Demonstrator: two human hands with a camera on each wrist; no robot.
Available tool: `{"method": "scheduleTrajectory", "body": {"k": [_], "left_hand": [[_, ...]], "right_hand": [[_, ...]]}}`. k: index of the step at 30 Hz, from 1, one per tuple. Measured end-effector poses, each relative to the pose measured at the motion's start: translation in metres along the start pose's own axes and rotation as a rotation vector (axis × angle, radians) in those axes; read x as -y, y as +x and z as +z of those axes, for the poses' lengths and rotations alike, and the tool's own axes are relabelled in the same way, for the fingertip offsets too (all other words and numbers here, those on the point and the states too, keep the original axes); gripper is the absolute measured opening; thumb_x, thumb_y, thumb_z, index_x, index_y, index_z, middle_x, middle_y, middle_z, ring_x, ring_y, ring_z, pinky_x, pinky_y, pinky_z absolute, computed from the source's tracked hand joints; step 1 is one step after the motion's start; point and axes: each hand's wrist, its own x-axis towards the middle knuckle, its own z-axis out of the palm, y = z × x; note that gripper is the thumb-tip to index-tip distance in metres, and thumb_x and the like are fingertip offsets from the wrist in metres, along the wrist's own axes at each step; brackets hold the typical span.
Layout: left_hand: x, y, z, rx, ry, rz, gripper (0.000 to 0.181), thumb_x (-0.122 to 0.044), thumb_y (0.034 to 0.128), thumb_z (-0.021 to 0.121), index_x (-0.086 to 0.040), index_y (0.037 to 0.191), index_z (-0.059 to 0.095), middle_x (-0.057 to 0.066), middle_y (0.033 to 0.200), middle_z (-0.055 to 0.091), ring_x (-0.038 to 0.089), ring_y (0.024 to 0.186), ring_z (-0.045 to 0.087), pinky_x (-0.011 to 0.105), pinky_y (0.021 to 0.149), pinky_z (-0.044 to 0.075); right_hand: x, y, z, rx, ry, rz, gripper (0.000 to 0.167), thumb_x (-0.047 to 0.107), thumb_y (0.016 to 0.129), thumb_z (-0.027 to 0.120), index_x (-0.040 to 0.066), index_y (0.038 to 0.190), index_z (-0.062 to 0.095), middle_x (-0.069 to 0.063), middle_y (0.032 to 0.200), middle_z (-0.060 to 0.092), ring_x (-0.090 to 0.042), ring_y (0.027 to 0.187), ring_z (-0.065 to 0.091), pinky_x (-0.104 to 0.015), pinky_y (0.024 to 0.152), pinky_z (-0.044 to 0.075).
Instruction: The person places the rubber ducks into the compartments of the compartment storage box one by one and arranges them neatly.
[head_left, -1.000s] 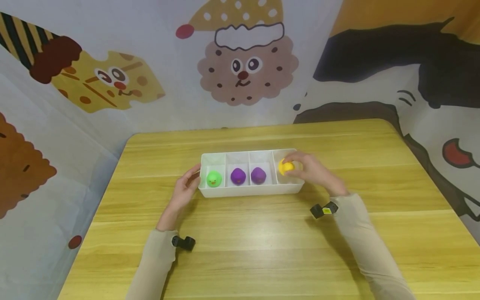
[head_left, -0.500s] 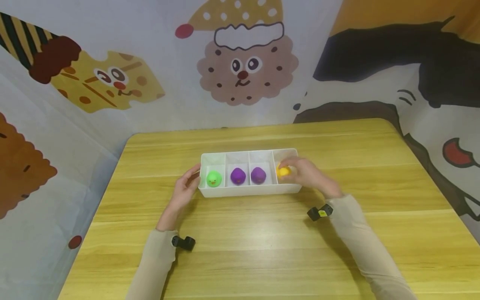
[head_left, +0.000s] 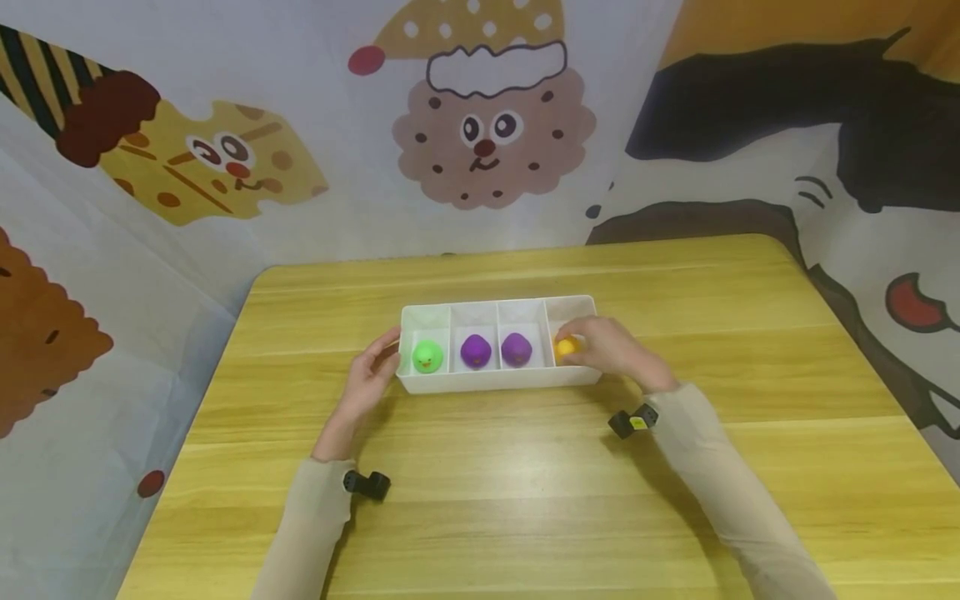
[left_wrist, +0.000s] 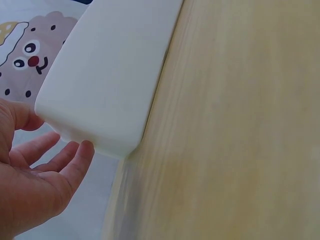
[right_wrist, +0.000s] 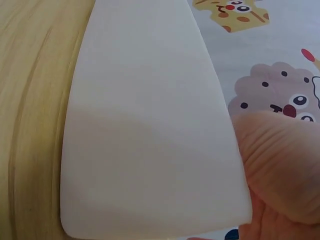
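A white box (head_left: 498, 382) with several compartments in a row stands on the table. My right hand (head_left: 611, 346) reaches into its right-end compartment and holds a small yellow toy duck (head_left: 567, 346), partly hidden by the fingers. The left hand (head_left: 367, 379) rests its fingers against the box's left end; in the left wrist view, the fingertips (left_wrist: 86, 146) touch the outer wall. A green toy duck (head_left: 427, 357) sits in the left-end compartment. Two purple toy ducks (head_left: 476, 352) occupy the middle compartments, one in each. In the right wrist view, the box wall hides the fingers and the yellow duck.
The wooden table (head_left: 480, 500) extends in front of the box and to both sides. Behind it hangs a white cloth (head_left: 360, 192) printed with cartoon food faces. Each wrist carries a small black camera (head_left: 367, 485).
My right hand has moved slightly left and down, bringing the yellow toy duck lower into the right-end compartment. The left hand and the box stay in place.
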Motion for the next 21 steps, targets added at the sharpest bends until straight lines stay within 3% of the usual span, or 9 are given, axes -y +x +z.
{"method": "scheduleTrajectory", "body": {"k": [7, 15, 21], "left_hand": [[-0.0005, -0.0006, 0.0005, 0.003, 0.000, -0.016, 0.045, 0.006, 0.0948, 0.044, 0.005, 0.139, 0.038, 0.026, 0.139, 0.041, 0.036, 0.126, 0.042, 0.024, 0.093, 0.046], [-0.0015, -0.0003, -0.0004, 0.006, -0.005, -0.010, 0.044, 0.006, 0.0949, 0.043, 0.006, 0.139, 0.038, 0.027, 0.139, 0.041, 0.038, 0.126, 0.042, 0.015, 0.088, 0.045], [-0.0016, 0.0005, -0.0001, 0.019, 0.001, -0.018, 0.045, 0.005, 0.0953, 0.044, 0.005, 0.139, 0.037, 0.024, 0.141, 0.039, 0.036, 0.126, 0.042, 0.033, 0.098, 0.044]], "right_hand": [[0.0043, 0.0029, -0.0010, 0.037, -0.072, 0.074, 0.028, 0.017, 0.079, 0.076, 0.007, 0.105, 0.070, -0.011, 0.107, 0.068, -0.033, 0.100, 0.060, -0.049, 0.086, 0.046], [0.0059, 0.0045, -0.0006, 0.026, -0.125, 0.102, 0.029, 0.021, 0.077, 0.076, 0.007, 0.102, 0.070, -0.009, 0.101, 0.070, -0.033, 0.094, 0.061, -0.047, 0.081, 0.045], [0.0059, 0.0051, -0.0002, 0.015, -0.149, 0.096, 0.033, 0.025, 0.079, 0.074, 0.005, 0.105, 0.069, -0.010, 0.104, 0.069, -0.034, 0.094, 0.062, -0.048, 0.080, 0.047]]}}
